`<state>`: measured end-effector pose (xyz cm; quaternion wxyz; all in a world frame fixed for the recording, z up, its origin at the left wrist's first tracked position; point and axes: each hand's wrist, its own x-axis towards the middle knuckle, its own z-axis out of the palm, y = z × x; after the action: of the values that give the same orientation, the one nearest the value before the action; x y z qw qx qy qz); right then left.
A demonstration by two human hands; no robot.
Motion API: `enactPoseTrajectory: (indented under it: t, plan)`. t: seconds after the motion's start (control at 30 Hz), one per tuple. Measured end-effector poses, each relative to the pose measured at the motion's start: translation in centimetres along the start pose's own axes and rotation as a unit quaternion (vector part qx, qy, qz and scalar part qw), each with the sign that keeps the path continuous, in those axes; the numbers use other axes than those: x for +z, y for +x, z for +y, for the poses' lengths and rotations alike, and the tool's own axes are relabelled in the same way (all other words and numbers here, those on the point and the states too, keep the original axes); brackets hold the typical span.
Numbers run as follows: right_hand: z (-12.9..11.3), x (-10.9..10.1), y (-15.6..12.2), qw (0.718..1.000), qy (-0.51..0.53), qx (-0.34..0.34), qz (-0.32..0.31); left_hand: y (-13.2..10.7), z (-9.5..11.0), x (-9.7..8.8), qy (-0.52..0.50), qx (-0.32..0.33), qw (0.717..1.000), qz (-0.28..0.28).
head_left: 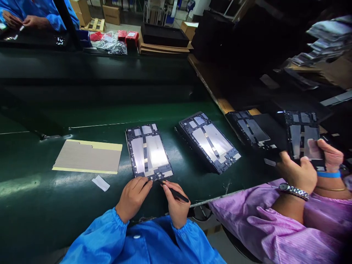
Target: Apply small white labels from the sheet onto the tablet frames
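Note:
An opened tablet [156, 150], its silvery inner plates and flex cable showing, lies on the green bench in front of me. At its lower edge is my left hand [133, 196], fingers bent and closed against the edge; its fingertips are partly hidden. My right hand [176, 205] grips black tweezers [178, 194], their tip at the tablet's lower right, by the small circuit board. Left of the tablet lies a grey sheet of strips [89, 157] with yellow borders. Below that sheet is a small white piece of paper [101, 183].
To the right stands a stack of opened tablets [211, 139]. Further right, a co-worker in pink holds another tablet [295, 134], with one more tablet [249, 128] nearby. Across the bench are a black tray [165, 35], plastic bags [112, 42] and another person's hands [35, 22].

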<state>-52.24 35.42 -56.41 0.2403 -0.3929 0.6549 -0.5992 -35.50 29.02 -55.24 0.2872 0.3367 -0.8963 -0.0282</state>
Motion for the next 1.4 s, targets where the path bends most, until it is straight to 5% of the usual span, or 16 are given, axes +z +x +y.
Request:
enactPoseTrajectory:
  t: [0.43,0.67,0.8,0.93,1.03,1.1,1.23,1.4]
  plan:
    - [-0.2,0.1,-0.1,1.0,-0.001,-0.003,-0.006,0.6,1.1,-0.2,0.052,-0.023,0.996,-0.068]
    - [0.4,-1.5,1.0,0.993,0.014,-0.02,0.112,0.2,1.2,0.6,0.037,-0.026,0.997,-0.064]
    - [-1.7,-1.6,4.4,0.998,0.033,-0.026,0.043,0.9,2.0,-0.1,-0.02,-0.053,0.996,-0.066]
    - [-5.9,3.7,9.4,0.981,0.075,-0.033,-0.176,1.6,-0.9,-3.0,-0.127,-0.11,0.985,-0.025]
    - [-7.9,11.4,12.2,0.933,0.105,-0.031,-0.344,0.1,-7.1,-5.3,-0.044,-0.229,0.97,0.061]
    - [-7.9,17.0,13.1,0.901,0.125,0.006,-0.415,-1.6,-11.4,-6.2,0.034,-0.297,0.953,0.055]
    - [-5.7,25.1,13.5,0.859,0.137,0.13,-0.475,-4.2,-15.9,-6.2,0.061,-0.365,0.929,-0.01]
    - [-3.7,27.4,13.9,0.85,0.128,0.153,-0.488,-4.1,-15.3,-5.6,0.043,-0.378,0.925,-0.018]
